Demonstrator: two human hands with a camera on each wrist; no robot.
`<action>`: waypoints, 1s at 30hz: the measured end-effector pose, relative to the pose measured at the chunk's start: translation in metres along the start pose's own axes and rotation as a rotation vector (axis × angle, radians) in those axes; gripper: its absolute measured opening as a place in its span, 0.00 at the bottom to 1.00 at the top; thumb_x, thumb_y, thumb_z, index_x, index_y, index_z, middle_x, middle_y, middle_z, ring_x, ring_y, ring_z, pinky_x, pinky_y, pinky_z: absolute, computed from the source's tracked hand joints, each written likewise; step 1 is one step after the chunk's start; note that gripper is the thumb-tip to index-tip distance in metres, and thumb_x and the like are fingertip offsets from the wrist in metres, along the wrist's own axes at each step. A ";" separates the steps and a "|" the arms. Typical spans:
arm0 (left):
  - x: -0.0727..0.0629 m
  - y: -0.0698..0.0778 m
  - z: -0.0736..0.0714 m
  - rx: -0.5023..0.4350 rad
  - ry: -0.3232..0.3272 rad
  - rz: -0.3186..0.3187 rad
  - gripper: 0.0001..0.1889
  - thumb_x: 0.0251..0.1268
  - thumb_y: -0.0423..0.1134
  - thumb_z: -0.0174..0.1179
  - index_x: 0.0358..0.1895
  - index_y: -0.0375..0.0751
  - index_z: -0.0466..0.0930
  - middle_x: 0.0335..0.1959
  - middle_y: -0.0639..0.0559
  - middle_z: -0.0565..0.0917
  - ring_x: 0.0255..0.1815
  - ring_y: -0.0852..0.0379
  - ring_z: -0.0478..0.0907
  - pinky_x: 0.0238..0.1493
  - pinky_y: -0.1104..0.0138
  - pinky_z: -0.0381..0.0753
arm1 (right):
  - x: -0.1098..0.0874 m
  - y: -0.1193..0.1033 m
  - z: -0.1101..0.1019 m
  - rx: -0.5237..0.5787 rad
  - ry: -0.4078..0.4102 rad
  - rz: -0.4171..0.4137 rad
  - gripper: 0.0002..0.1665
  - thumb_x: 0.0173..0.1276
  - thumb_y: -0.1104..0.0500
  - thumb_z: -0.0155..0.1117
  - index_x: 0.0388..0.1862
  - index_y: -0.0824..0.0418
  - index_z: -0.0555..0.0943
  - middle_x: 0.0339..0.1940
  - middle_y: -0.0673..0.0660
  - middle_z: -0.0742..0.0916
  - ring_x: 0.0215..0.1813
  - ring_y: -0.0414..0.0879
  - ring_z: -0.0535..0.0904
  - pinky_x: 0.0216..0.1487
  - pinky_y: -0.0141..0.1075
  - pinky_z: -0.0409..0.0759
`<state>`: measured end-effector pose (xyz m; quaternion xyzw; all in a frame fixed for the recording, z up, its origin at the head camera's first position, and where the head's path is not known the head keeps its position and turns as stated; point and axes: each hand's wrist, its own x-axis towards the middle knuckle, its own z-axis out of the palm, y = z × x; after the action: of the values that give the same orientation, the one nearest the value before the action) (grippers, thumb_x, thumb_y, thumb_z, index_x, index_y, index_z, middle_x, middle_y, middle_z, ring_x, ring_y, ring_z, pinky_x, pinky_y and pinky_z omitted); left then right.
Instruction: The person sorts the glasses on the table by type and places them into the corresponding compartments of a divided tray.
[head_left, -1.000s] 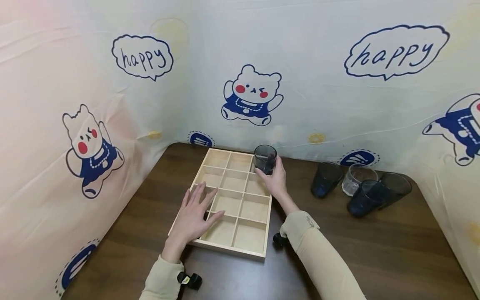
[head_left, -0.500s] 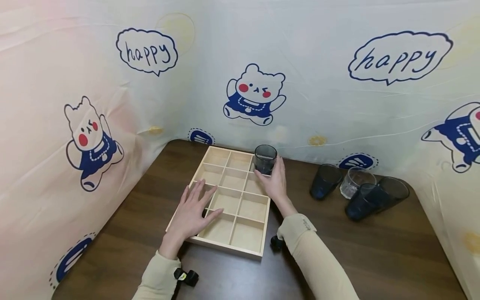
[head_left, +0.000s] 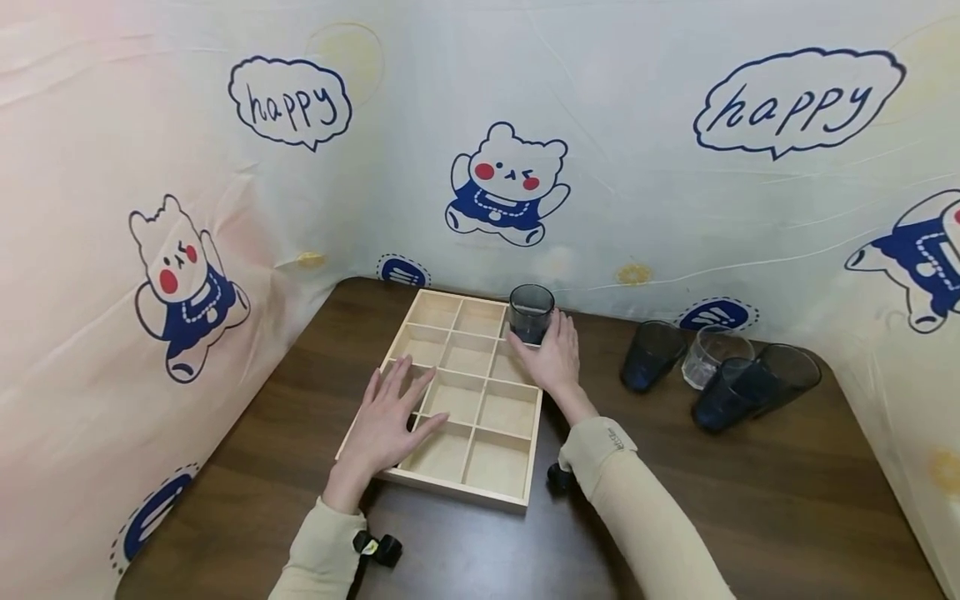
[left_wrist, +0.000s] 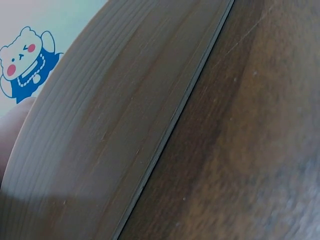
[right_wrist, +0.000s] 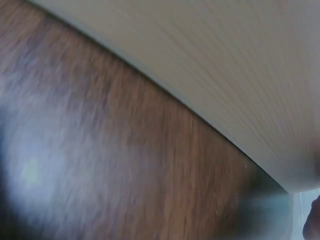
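A smoky dark drinking glass [head_left: 531,315] stands upright in the far right compartment of the wooden divided box [head_left: 472,492]. My right hand [head_left: 551,354] is right at the glass, thumb at its near side and fingers fanned out along its right side, loosely extended. My left hand [head_left: 382,425] is spread over the box's left side, its fingers covering part of the left compartments. Close up, the left wrist view shows the box's wooden side wall [left_wrist: 110,110] with a bit of finger at the left edge. The same box's wall [right_wrist: 225,75] fills the right wrist view's upper right.
To the right on the dark wooden table [head_left: 637,517] stand more glasses: a dark one [head_left: 651,358], a clear one [head_left: 708,358] and two overlapping dark ones, the nearer dark glass [head_left: 727,400] in front. A printed cloth [head_left: 637,208] hangs behind the table.
The glass and the box keep their places. My right hand has shifted slightly right, its fingers fanning out beside the glass. My left hand stays put, and the head view has tilted a little.
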<state>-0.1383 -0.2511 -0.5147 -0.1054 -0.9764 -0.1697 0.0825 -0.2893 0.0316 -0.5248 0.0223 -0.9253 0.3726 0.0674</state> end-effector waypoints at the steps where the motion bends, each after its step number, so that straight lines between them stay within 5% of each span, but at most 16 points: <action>1: 0.001 0.001 0.001 -0.004 -0.002 0.002 0.43 0.74 0.68 0.62 0.87 0.56 0.66 0.91 0.34 0.57 0.93 0.35 0.52 0.91 0.33 0.47 | 0.000 0.001 -0.002 -0.013 -0.019 0.007 0.68 0.72 0.26 0.64 0.91 0.67 0.51 0.91 0.71 0.60 0.94 0.67 0.49 0.95 0.58 0.48; 8: 0.002 0.002 0.001 0.000 0.006 0.004 0.43 0.73 0.68 0.63 0.86 0.55 0.67 0.91 0.34 0.58 0.93 0.34 0.52 0.91 0.33 0.47 | -0.008 0.009 -0.020 -0.056 -0.079 -0.031 0.61 0.79 0.26 0.54 0.92 0.64 0.50 0.92 0.71 0.56 0.94 0.68 0.46 0.95 0.61 0.47; 18: 0.001 0.002 -0.002 0.000 -0.001 -0.004 0.43 0.73 0.68 0.63 0.86 0.55 0.67 0.91 0.34 0.56 0.93 0.33 0.52 0.91 0.32 0.47 | -0.026 0.019 -0.039 0.098 -0.055 -0.059 0.62 0.79 0.19 0.46 0.93 0.60 0.53 0.93 0.70 0.57 0.94 0.69 0.47 0.92 0.68 0.48; 26: 0.002 0.001 0.000 -0.004 -0.018 -0.012 0.43 0.75 0.67 0.62 0.87 0.55 0.65 0.92 0.34 0.54 0.93 0.33 0.51 0.91 0.32 0.45 | -0.023 0.071 -0.027 0.145 -0.042 -0.094 0.55 0.83 0.23 0.47 0.93 0.53 0.54 0.93 0.68 0.58 0.94 0.69 0.48 0.88 0.73 0.54; 30: 0.002 0.002 0.000 0.009 -0.045 -0.013 0.44 0.77 0.67 0.60 0.89 0.54 0.62 0.92 0.33 0.51 0.94 0.33 0.48 0.91 0.33 0.43 | -0.033 0.077 -0.039 0.159 -0.068 -0.109 0.54 0.84 0.24 0.47 0.94 0.52 0.53 0.94 0.67 0.57 0.94 0.68 0.46 0.89 0.73 0.51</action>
<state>-0.1396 -0.2490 -0.5143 -0.1024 -0.9794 -0.1632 0.0600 -0.2594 0.1135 -0.5548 0.0903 -0.8918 0.4399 0.0541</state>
